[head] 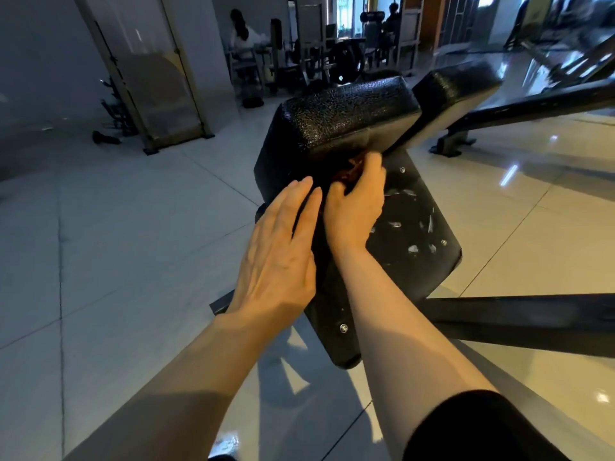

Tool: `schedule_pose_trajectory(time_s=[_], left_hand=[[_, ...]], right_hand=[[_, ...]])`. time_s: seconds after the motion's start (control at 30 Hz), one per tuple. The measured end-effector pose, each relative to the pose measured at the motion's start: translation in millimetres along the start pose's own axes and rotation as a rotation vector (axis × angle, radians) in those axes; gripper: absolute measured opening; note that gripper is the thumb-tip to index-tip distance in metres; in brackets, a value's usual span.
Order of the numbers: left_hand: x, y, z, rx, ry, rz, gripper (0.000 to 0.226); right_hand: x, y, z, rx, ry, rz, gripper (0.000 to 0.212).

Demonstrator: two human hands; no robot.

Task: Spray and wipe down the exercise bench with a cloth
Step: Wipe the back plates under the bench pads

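Observation:
The black exercise bench fills the middle of the head view: a textured pad (346,111) at the back and a flat black panel (419,261) with screws and scuff marks below it. My right hand (356,201) grips a dark reddish-brown cloth (349,169) and holds it in the gap under the pad. My left hand (283,254) lies flat, fingers straight, against the panel's left edge, right beside my right hand. No spray bottle is in view.
A second black padded bench (456,91) stands behind to the right, and its steel frame (532,108) runs along the floor. A black frame bar (519,317) crosses at the right. Glossy tiled floor (133,227) lies to the left. People sit among machines far back.

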State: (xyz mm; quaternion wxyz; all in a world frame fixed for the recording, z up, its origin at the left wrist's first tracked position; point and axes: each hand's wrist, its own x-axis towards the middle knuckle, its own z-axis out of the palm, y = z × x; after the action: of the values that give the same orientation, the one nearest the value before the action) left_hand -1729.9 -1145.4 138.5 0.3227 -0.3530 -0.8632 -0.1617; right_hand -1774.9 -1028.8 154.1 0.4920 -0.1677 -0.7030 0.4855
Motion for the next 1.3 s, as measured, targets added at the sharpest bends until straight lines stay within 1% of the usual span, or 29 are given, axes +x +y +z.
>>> schedule_pose_trajectory(time_s=[0.03, 0.07, 0.13, 0.17, 0.2, 0.23, 0.27, 0.33, 0.37, 0.4, 0.47, 0.5, 0.53, 0.6, 0.63, 0.7, 0.73, 0.77, 0.83, 0.87, 0.9, 0.93, 1.0, 1.03, 1.1, 1.13, 1.17, 1.23, 1.3], left_hand=[[0, -1, 1, 0.005, -0.008, 0.020, 0.081], [1, -2, 2, 0.005, -0.013, 0.032, 0.080], [3, -5, 2, 0.002, -0.002, 0.034, 0.078], [5, -6, 3, 0.000, 0.007, 0.031, 0.076], [6, -7, 4, -0.004, 0.014, 0.030, 0.073], [8, -8, 6, -0.010, 0.021, 0.033, 0.070], [9, -9, 7, -0.014, 0.027, 0.039, 0.068], [11, -11, 10, -0.004, 0.041, 0.065, 0.066], [11, -12, 11, 0.005, 0.049, 0.080, 0.065], [10, -14, 13, 0.012, 0.061, 0.093, 0.064], [10, -17, 17, 0.016, 0.092, 0.120, 0.061], [11, -18, 20, 0.011, 0.108, 0.130, 0.061], [12, -20, 22, 0.005, 0.121, 0.132, 0.059], [14, -23, 25, 0.012, 0.133, 0.130, 0.056], [15, -25, 26, 0.033, 0.130, 0.138, 0.056], [16, -27, 28, 0.080, 0.118, 0.160, 0.060], [16, -27, 29, 0.092, 0.118, 0.165, 0.062], [16, -27, 30, 0.097, 0.128, 0.172, 0.062], [18, -28, 33, 0.107, 0.176, 0.191, 0.058], [19, -30, 35, 0.108, 0.204, 0.199, 0.056], [21, -31, 37, 0.106, 0.229, 0.202, 0.054], [21, -32, 39, 0.103, 0.240, 0.202, 0.053], [22, -33, 41, 0.112, 0.229, 0.205, 0.055], [22, -32, 42, 0.125, 0.209, 0.207, 0.058], [21, -31, 42, 0.145, 0.172, 0.199, 0.064], [21, -30, 42, 0.151, 0.166, 0.194, 0.065], [21, -30, 42, 0.152, 0.169, 0.190, 0.066], [24, -30, 44, 0.154, 0.188, 0.190, 0.066], [26, -29, 47, 0.145, 0.206, 0.194, 0.064]], right_hand=[[0, 6, -3, -0.003, -0.018, 0.091, 0.030], [0, 7, -6, 0.015, 0.033, 0.118, 0.031], [-1, -4, -11, 0.103, 0.263, 0.002, 0.037], [-3, -8, -10, 0.125, 0.334, -0.078, 0.038], [-4, -10, -6, 0.127, 0.338, -0.143, 0.037], [-4, -5, 1, 0.122, 0.284, -0.179, 0.034], [-4, 3, 8, 0.115, 0.174, -0.154, 0.030], [-11, 17, 16, 0.067, -0.078, 0.040, 0.021], [-17, 22, 17, 0.054, -0.105, 0.114, 0.018], [-20, 23, 15, 0.073, -0.029, 0.120, 0.018], [-15, 9, 7, 0.151, 0.281, -0.016, 0.027], [-10, 1, 6, 0.168, 0.384, -0.091, 0.029], [-4, -5, 7, 0.159, 0.422, -0.162, 0.030], [6, -4, 16, 0.145, 0.368, -0.197, 0.033], [9, 3, 21, 0.155, 0.285, -0.150, 0.033], [8, 16, 23, 0.145, 0.091, 0.042, 0.026], [5, 22, 21, 0.141, 0.069, 0.109, 0.023], [6, 23, 18, 0.154, 0.143, 0.103, 0.024], [13, 10, 12, 0.231, 0.415, -0.027, 0.030], [15, 1, 12, 0.246, 0.486, -0.094, 0.031], [17, -8, 14, 0.245, 0.508, -0.160, 0.033], [19, -13, 18, 0.233, 0.506, -0.195, 0.035], [25, -5, 26, 0.219, 0.423, -0.160, 0.037], [28, 2, 27, 0.222, 0.331, -0.083, 0.035], [31, 17, 21, 0.216, 0.134, 0.173, 0.026], [32, 22, 16, 0.214, 0.121, 0.250, 0.022], [34, 22, 10, 0.240, 0.208, 0.234, 0.021], [37, 6, 3, 0.307, 0.472, 0.048, 0.025], [37, -9, 9, 0.263, 0.522, -0.110, 0.030]])
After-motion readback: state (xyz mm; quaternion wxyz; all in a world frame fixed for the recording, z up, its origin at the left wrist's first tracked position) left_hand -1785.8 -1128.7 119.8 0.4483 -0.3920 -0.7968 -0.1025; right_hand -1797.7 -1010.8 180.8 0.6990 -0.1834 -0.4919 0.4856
